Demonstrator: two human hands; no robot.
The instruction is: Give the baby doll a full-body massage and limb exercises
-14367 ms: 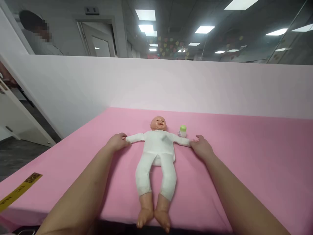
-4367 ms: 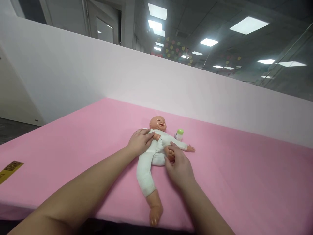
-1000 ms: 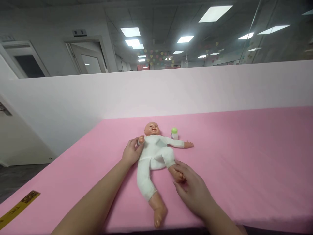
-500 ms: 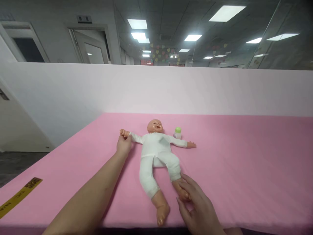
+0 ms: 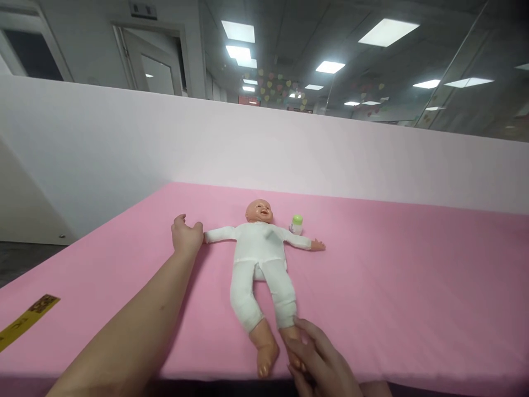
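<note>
Pink-covered table [image 5: 384, 292], white partition [image 5: 264, 143] along its far edge, ceiling lights [image 5: 389, 32] beyond. White-clad doll [image 5: 259, 242] lies face-up, arms spread, head toward the far edge, feet by the near one. Left hand [image 5: 186, 237], half-curled, is at one sleeve end; can't tell if it grips. Right hand [image 5: 326, 361] is wrapped round a foot. Green-capped bottle [image 5: 296, 225] sits just beside the doll's other arm; yellow strip [image 5: 28, 322] toward the near left corner.

Ceiling panels [image 5: 388, 32] v. bright, blown out; far ceiling [image 5: 293, 33] dim & grey. Soft, even light on surface [image 5: 413, 275], faint shadow beside L forearm [image 5: 132, 325]. Glare spots on doll's head [image 5: 259, 211]. Wide-angle stretch at edges; far bg. slightly soft.
</note>
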